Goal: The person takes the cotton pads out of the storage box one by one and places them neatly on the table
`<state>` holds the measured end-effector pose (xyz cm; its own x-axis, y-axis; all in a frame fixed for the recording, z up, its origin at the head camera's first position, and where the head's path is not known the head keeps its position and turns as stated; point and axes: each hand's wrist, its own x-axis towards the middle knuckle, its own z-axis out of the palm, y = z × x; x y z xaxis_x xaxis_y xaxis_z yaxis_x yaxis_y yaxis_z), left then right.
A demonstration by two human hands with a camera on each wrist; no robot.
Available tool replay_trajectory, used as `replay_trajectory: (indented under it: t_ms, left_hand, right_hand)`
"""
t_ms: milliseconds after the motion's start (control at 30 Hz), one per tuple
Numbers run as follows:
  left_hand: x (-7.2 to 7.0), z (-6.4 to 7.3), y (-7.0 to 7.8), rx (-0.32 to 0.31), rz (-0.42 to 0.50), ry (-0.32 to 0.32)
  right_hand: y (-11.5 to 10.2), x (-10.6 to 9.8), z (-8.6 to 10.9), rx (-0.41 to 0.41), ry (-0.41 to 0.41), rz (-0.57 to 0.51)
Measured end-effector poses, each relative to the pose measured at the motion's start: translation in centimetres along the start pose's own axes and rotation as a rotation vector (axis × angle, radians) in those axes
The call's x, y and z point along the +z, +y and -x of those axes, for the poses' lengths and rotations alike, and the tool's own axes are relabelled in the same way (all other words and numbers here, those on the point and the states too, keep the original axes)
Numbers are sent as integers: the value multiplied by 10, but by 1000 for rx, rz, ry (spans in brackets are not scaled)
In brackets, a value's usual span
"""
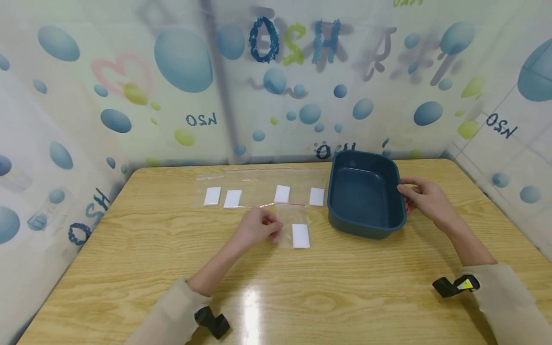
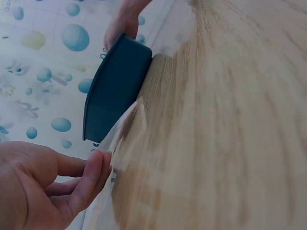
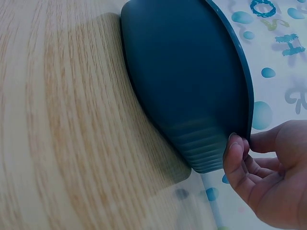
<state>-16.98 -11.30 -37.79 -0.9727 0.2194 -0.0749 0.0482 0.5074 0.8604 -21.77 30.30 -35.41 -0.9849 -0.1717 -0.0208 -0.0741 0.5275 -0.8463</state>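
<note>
My left hand (image 1: 257,227) pinches the left edge of a small clear zip bag (image 1: 285,218) that has a white card (image 1: 300,236) in it. In the left wrist view the bag (image 2: 129,125) sticks out from between thumb and fingers, close over the wood. My right hand (image 1: 426,200) grips the right rim of a dark blue plastic bin (image 1: 366,230), thumb over the edge and fingers under it. The right wrist view shows the same hold on the bin (image 3: 187,76). Nothing lies inside the bin.
Several more clear bags with white cards (image 1: 212,196) lie in a row at the back of the wooden table (image 1: 151,268), left of the bin. A patterned curtain (image 1: 185,124) hangs right behind the table and along its sides.
</note>
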Motion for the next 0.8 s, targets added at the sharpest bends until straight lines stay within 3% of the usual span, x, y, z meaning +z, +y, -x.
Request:
replay_trajectory:
  t_ms: [233, 800]
  left_hand:
    - [-1, 2, 0, -33, -23, -16]
    - [-2, 6, 2, -11, -135, -10]
  right_hand:
    - [0, 0, 0, -8, -8, -17]
    - [0, -1, 0, -2, -17, -26]
